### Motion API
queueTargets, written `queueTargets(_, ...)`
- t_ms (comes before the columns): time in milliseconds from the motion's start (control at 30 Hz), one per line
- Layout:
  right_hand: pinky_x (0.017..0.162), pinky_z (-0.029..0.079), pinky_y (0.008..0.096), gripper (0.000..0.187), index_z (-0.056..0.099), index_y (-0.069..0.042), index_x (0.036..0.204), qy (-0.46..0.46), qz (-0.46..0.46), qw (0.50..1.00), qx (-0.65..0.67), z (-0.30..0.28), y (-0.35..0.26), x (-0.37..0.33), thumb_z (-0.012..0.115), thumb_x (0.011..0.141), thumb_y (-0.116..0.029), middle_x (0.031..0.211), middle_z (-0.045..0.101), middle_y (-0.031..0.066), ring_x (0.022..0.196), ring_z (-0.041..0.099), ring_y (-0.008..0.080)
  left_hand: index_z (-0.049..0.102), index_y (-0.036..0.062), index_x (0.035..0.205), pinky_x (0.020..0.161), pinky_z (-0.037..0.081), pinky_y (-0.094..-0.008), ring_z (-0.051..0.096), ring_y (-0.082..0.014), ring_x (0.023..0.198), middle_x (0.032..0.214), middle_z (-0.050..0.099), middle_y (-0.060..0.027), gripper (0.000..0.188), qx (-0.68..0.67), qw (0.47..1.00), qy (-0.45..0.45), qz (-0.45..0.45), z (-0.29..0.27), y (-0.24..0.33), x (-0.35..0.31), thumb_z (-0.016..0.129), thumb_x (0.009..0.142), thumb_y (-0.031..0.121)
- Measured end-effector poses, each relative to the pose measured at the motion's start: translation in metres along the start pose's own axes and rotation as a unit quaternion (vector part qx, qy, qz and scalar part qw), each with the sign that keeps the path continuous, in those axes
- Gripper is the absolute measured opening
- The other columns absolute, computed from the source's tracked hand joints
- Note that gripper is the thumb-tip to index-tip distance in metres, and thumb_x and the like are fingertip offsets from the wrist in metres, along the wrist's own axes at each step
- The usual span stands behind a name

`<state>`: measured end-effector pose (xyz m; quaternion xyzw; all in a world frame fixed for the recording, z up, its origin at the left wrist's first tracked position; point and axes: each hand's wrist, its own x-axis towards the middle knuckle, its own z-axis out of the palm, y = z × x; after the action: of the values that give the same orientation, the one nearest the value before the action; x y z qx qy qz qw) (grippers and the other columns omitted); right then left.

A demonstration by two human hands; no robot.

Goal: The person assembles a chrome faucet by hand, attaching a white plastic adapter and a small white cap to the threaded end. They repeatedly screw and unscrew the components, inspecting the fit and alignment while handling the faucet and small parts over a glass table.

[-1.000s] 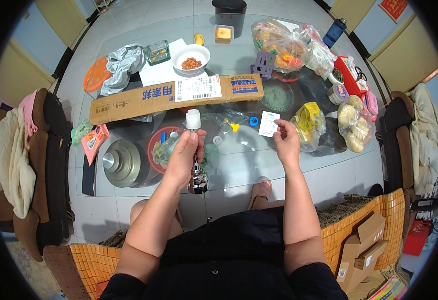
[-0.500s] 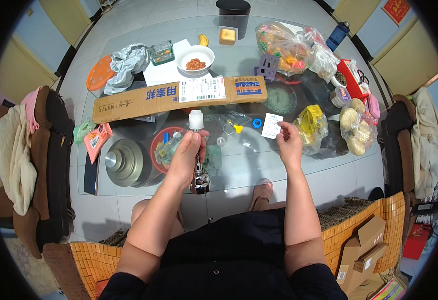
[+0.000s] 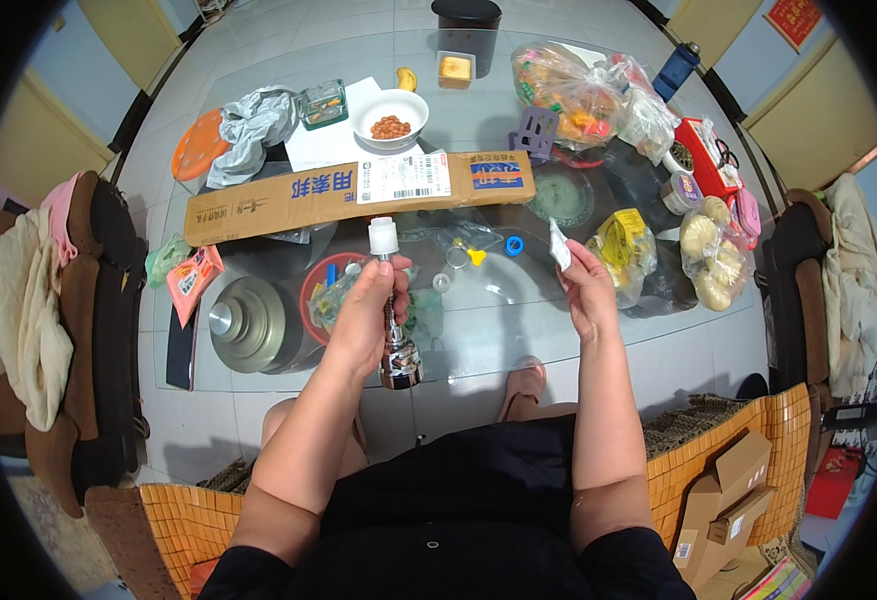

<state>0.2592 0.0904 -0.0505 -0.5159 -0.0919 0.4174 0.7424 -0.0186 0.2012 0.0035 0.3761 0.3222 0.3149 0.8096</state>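
My left hand (image 3: 361,318) is closed round a chrome tap fitting (image 3: 401,362), held upright, with a white cap (image 3: 383,236) at its top and a wide shiny end at the bottom. Between the thumb and fingers of my right hand (image 3: 590,289) is a small white paper slip (image 3: 559,246), turned nearly edge-on and apart from the fitting. A blue ring (image 3: 514,245) and a small yellow plastic piece (image 3: 476,257) lie on the glass table between my hands, beside a clear plastic bag (image 3: 448,240).
A long flat cardboard box (image 3: 288,202) lies across the table beyond my hands. Behind it stands a white bowl (image 3: 390,110) of nuts. On the left are a metal lid (image 3: 248,325) and a red basin (image 3: 312,305); on the right, bagged buns (image 3: 713,255) and a yellow bundle (image 3: 622,245).
My right hand has tilted the paper slip from face-up to nearly edge-on and turned its palm upward. The tap fitting's white cap has shifted slightly left and its lower end shows more.
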Motion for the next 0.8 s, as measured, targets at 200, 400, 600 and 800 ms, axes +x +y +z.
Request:
queueTargets(200, 0.057, 0.052, 0.0168, 0.005, 0.057, -0.006, 0.091, 0.045, 0.055, 0.997, 0.019, -0.004, -0.005, 0.000, 0.059, 0.089, -0.011, 0.083, 0.061, 0.0008, 0.067, 0.057, 0.0054, 0.051, 0.0080, 0.106, 0.060, 0.036, -0.0241, 0.042, -0.0090, 0.066, 0.083, 0.047, 0.0019, 0.024, 0.003, 1.000, 0.004, -0.004, -0.001, 0.000, -0.001, 0.044, 0.097, 0.029)
queueTargets(400, 0.051, 0.044, 0.0173, 0.008, 0.057, -0.011, 0.088, 0.073, 0.043, 0.994, -0.064, -0.001, -0.006, -0.002, 0.061, 0.089, -0.017, 0.078, 0.057, -0.0036, 0.060, 0.051, 0.0032, 0.051, 0.0083, 0.106, 0.060, 0.036, -0.0239, 0.042, -0.0086, 0.066, 0.083, 0.047, 0.0020, 0.024, 0.001, 1.000, -0.006, -0.004, 0.000, 0.000, -0.001, 0.043, 0.097, 0.029)
queueTargets(600, 0.061, 0.047, 0.0260, 0.009, 0.061, -0.008, 0.095, 0.079, -0.082, 0.956, -0.269, -0.012, 0.004, 0.006, 0.054, 0.090, -0.011, 0.074, 0.057, 0.0002, 0.069, 0.055, 0.0095, 0.051, 0.0085, 0.106, 0.061, 0.036, -0.0238, 0.042, -0.0082, 0.066, 0.083, 0.047, 0.0023, 0.024, 0.008, 1.000, -0.011, -0.001, 0.000, 0.000, -0.001, 0.043, 0.098, 0.029)
queueTargets(800, 0.082, 0.046, 0.0361, 0.034, 0.059, -0.008, 0.115, 0.102, -0.289, 0.631, -0.713, 0.002, -0.014, -0.017, 0.055, 0.082, -0.002, 0.105, 0.059, 0.0094, 0.095, 0.057, 0.0272, 0.052, 0.0079, 0.107, 0.060, 0.036, -0.0227, 0.042, -0.0074, 0.066, 0.082, 0.047, 0.0027, 0.024, 0.033, 0.999, -0.008, 0.009, -0.002, -0.001, -0.002, 0.043, 0.098, 0.028)
